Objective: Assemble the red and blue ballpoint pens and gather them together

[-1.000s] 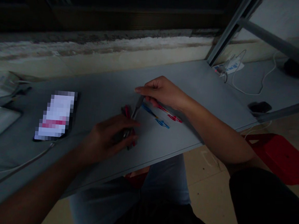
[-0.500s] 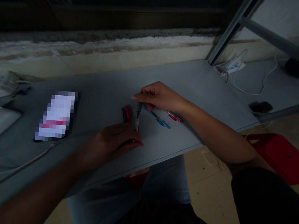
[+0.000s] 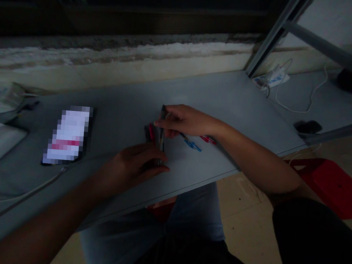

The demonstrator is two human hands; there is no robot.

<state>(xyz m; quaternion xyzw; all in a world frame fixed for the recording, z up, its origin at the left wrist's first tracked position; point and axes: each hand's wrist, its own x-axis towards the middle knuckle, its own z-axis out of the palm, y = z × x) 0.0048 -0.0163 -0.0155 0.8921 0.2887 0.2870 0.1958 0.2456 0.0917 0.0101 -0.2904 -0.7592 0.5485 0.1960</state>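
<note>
Over the desk, a pen with a dark upper part and a clear lower barrel stands roughly upright between both hands. My right hand pinches it near the top, thumb and fingers closed. My left hand curls about its lower end, which is partly hidden by the fingers. Just left of the pen lie a pink pen cap and a dark cap-like piece. Under and beyond my right hand rest a blue pen and a red pen, partly covered by the hand.
A phone with a lit, blurred screen lies on the desk at left, its white cable running along the front. A metal post rises at right, near a power strip and a dark mouse. A red stool stands below.
My right hand has come slightly lower and closer to my left, and the pen's dark top now sticks out above its fingers. My left hand has hardly moved.
</note>
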